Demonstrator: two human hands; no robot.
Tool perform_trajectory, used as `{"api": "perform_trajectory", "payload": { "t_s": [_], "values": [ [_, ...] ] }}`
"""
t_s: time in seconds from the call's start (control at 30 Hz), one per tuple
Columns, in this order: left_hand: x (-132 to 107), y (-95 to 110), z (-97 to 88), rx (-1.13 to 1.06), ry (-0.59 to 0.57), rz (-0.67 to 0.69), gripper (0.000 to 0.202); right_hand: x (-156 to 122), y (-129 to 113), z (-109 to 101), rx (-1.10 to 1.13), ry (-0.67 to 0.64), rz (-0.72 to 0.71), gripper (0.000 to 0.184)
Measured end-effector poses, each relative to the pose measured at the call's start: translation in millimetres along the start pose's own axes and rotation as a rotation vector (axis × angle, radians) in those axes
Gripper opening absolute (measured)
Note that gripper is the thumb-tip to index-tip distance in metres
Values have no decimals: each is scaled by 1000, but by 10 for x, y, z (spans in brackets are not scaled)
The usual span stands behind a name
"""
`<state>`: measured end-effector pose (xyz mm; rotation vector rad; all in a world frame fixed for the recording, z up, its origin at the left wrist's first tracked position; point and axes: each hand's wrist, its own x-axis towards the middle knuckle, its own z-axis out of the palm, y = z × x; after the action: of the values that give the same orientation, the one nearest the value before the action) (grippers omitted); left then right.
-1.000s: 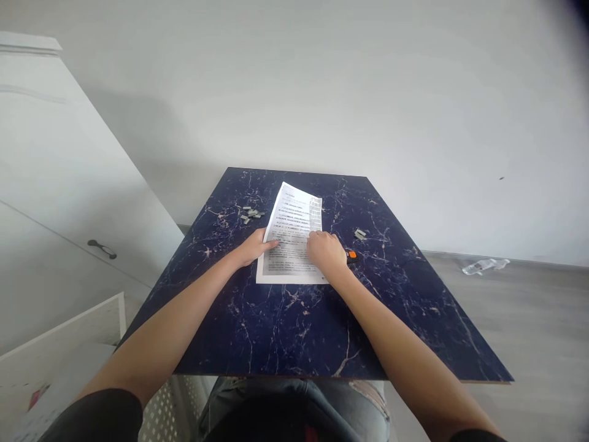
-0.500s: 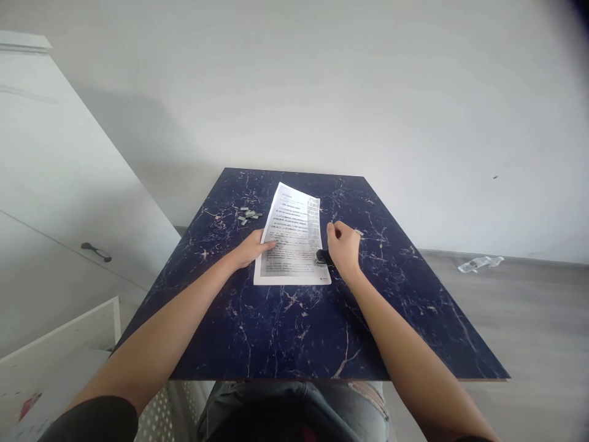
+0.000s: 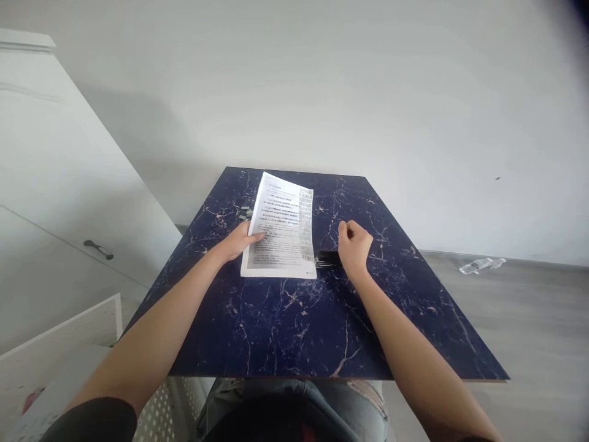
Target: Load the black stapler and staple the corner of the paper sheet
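A stack of printed sheets [image 3: 281,227] lies on the dark blue marble table [image 3: 285,325], its far end raised a little. My left hand [image 3: 239,239] grips the stack's left edge, thumb on top. A black stapler [image 3: 327,258] lies at the sheets' near right corner. Just right of the stapler, my right hand [image 3: 355,245] is curled into a loose fist with thumb and fingers pinched; what it holds, if anything, is hidden. A small pile of staple strips [image 3: 245,213] peeks out from behind the sheets' left edge.
A white cabinet [image 3: 55,202] with a dark handle [image 3: 96,248] stands to the left. A clear plastic bottle [image 3: 478,265] lies on the grey floor at the right. A white wall rises behind the table. My lap sits under the near table edge.
My left hand has shifted the sheets left and lifted their far end. My right hand has drawn back to the right of the stapler and closed; the staple strip near it is no longer visible.
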<state>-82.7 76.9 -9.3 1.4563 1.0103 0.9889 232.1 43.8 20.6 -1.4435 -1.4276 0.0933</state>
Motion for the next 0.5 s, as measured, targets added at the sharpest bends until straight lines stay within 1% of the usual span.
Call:
{"api": "perform_trajectory", "payload": {
  "t_s": [0.1,0.23,0.5],
  "values": [
    [-7,-18,-48,2,-24,-5,57,-3,11,3,-30,-10,-14,43],
    [-8,-35,-41,33,-57,-15,56,-15,-3,-3,-42,-38,-15,42],
    [4,-51,-67,197,-69,-20,58,-15,-22,10,-14,-72,-17,42]
  ]
}}
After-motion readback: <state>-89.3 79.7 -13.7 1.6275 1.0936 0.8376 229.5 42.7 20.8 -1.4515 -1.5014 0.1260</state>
